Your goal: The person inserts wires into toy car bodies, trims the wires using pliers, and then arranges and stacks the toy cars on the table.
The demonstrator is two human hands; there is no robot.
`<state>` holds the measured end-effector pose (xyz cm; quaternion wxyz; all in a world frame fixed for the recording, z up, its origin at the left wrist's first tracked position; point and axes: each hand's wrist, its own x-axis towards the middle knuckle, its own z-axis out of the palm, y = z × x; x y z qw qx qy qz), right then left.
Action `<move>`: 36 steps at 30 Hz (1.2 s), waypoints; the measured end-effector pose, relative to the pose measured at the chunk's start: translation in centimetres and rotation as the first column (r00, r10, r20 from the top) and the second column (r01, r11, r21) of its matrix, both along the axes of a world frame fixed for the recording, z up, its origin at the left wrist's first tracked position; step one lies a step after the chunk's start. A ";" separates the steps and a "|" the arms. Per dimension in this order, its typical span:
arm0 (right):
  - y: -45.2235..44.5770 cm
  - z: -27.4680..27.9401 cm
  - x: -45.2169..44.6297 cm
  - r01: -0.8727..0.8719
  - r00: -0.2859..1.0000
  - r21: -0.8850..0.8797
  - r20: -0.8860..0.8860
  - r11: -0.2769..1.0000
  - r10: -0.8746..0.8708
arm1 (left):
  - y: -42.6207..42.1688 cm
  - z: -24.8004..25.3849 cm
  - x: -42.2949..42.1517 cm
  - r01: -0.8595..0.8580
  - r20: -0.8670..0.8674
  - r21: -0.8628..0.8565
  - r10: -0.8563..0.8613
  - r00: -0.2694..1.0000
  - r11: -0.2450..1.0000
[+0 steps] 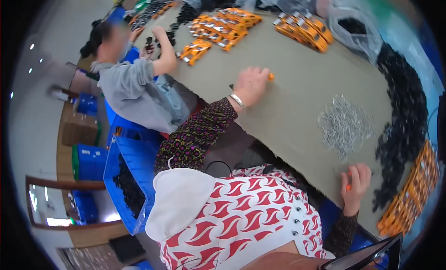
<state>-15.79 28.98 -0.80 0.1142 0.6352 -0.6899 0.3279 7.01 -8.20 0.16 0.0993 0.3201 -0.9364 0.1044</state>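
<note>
Table (297, 98), orange pc. (271, 77) at L fingers (263, 75)

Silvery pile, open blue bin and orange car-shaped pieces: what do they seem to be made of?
Silvery pile: probably bare metal, from the bright glints on its thin pieces. Open blue bin: likely molded plastic, smooth, evenly coloured. Orange car-shaped pieces: glossy, perhaps plastic or painted metal, given the highlights.

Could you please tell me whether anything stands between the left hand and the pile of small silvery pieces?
Nothing visible stands between the left hand and the pile of small silvery pieces; only bare tabletop shows there.
</note>
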 end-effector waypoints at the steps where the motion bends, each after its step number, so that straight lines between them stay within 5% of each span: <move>1: 0.0 0.1 0.1 0.027 1.000 0.034 0.011 0.999 -0.028 | -0.4 0.2 1.0 -0.022 -0.002 -0.013 0.022 1.000 1.000; 5: -0.3 -0.1 0.1 0.014 1.000 0.066 0.007 0.998 -0.014 | -1.0 0.5 4.6 -0.113 0.022 -0.009 0.114 0.993 0.994; 8: -0.6 0.0 0.3 0.026 1.000 0.099 0.000 0.995 -0.026 | -0.6 -0.3 7.1 -0.088 -0.073 0.211 0.106 0.992 0.974; 13: -0.8 -0.4 0.1 0.080 0.996 0.122 -0.040 0.989 -0.075 | -5.3 -1.5 10.8 -0.109 -0.165 0.199 0.143 0.976 0.974; 21: -1.0 -0.2 0.3 0.105 0.994 0.147 -0.031 0.984 -0.101 | -15.6 -3.5 13.3 -0.452 -0.118 -0.276 0.437 0.892 0.848; 25: -1.1 0.1 0.3 0.136 0.991 0.143 -0.012 0.980 -0.135 | -12.5 -3.0 8.3 -0.374 -0.239 -0.292 0.312 0.920 0.880; 27: -1.1 0.7 0.3 0.179 0.983 0.175 0.008 0.968 -0.183 | -9.2 -1.9 4.6 -0.008 -0.317 -0.222 -0.065 0.946 0.975; 30: -1.0 1.3 0.0 0.189 0.980 0.168 0.036 0.968 -0.198 | -5.9 0.0 -1.1 0.283 -0.361 -0.161 -0.323 0.875 0.946; 36: 0.0 1.7 -1.0 0.145 0.989 0.240 -0.028 0.960 -0.143 | -7.6 1.4 -12.9 0.430 -0.273 -0.255 -0.492 0.827 0.866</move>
